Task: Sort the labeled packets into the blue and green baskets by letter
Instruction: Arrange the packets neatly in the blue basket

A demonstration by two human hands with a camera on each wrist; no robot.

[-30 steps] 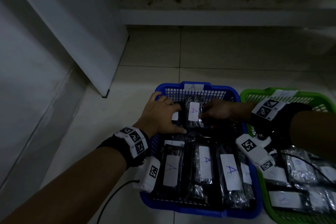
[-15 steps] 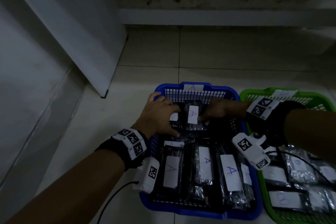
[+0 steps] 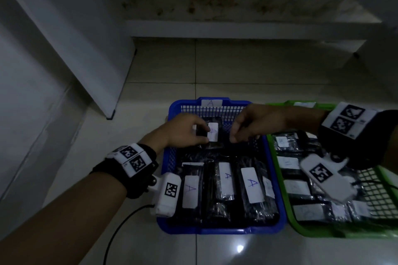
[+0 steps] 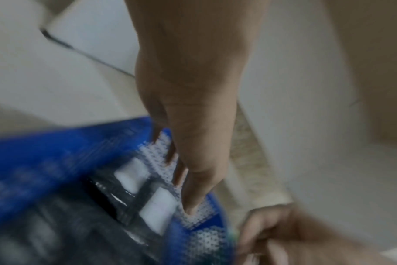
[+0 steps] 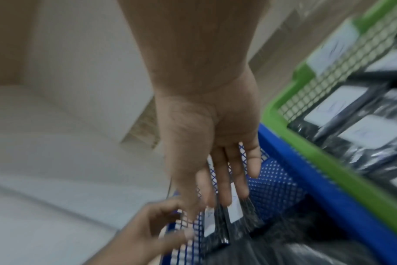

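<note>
The blue basket (image 3: 219,230), tagged A on its far wall, holds several black packets with white A labels (image 3: 251,185). One labelled packet (image 3: 213,135) lies at its far end. My left hand (image 3: 187,133) hovers at that packet's left edge with fingers and thumb spread around it; the left wrist view shows the fingers (image 4: 193,179) straight, tips at the basket's mesh. My right hand (image 3: 254,125) hangs just right of the packet, fingers (image 5: 220,179) loose and holding nothing. The green basket (image 3: 323,233) on the right holds several labelled packets (image 3: 297,188).
The baskets (image 5: 317,179) stand side by side on a pale tiled floor (image 3: 237,66). A white slanted panel (image 3: 86,38) rises at the left and a low wall ledge (image 3: 237,30) runs along the back. A black cable (image 3: 120,228) trails from my left wrist.
My right hand has come off the far packet and drawn back to the right. My left hand has lifted slightly and shifted toward the packet. The packet stays in the blue basket.
</note>
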